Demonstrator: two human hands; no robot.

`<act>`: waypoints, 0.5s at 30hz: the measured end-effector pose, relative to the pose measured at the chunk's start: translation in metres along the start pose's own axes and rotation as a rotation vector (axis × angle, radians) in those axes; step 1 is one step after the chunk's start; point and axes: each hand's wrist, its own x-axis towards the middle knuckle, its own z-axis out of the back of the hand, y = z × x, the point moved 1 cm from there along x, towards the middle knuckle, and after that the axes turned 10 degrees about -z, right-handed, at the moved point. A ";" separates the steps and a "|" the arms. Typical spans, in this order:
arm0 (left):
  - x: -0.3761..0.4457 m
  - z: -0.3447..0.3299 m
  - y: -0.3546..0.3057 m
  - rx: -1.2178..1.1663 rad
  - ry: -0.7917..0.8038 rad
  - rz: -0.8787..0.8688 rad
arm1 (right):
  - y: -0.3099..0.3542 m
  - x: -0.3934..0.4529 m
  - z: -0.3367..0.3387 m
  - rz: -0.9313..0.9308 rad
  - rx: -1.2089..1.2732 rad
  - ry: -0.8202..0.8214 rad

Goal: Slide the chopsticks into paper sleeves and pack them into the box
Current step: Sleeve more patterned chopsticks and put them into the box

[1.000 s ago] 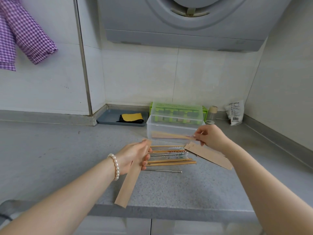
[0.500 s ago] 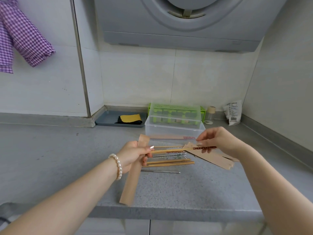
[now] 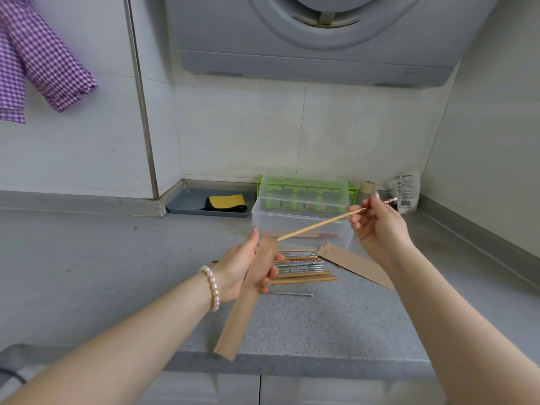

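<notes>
- Head view looks down over our two bare forearms onto a grey speckled countertop (image 3: 321,323).
- Our left hand (image 3: 242,267), a pearl bracelet (image 3: 211,287) on its wrist, grips a brown paper sleeve (image 3: 248,296) near its upper end, fingers curled round it; the sleeve hangs slanting toward 7 o'clock, its lower end past the counter edge.
- Our right hand (image 3: 377,226) pinches a wooden chopstick (image 3: 318,225) near its patterned end, which pokes out toward 2 o'clock; the thin tip points toward 8 o'clock and sits right at the mouth of the held sleeve. We cannot tell whether it has entered.
- Between our hands, on the counter, lies the loose pile of chopsticks (image 3: 304,268), wooden and metal, side by side pointing 3 to 9 o'clock; one metal stick (image 3: 289,294) lies apart just nearer us.
- Spare paper sleeves (image 3: 356,266) lie at 3 o'clock of the pile, partly under our right forearm.
- At 12 o'clock of the pile stands the clear plastic box (image 3: 301,226), with a sleeved pair showing inside it.
- Behind it we see a green box (image 3: 304,188), a grey tray (image 3: 190,203) with a yellow and black cloth (image 3: 226,203), a small jar (image 3: 365,191) and a white packet (image 3: 404,191).
- Purple checked fabric (image 3: 38,59) hangs at 10 o'clock.
</notes>
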 end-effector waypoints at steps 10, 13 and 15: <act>-0.001 -0.007 0.001 0.020 0.099 0.003 | 0.007 -0.014 -0.006 0.178 -0.184 0.028; 0.000 -0.007 0.003 0.014 0.055 -0.004 | 0.007 -0.021 -0.013 0.237 -0.254 0.029; 0.001 -0.006 0.004 0.016 0.034 0.001 | 0.007 -0.026 -0.018 0.273 -0.292 0.038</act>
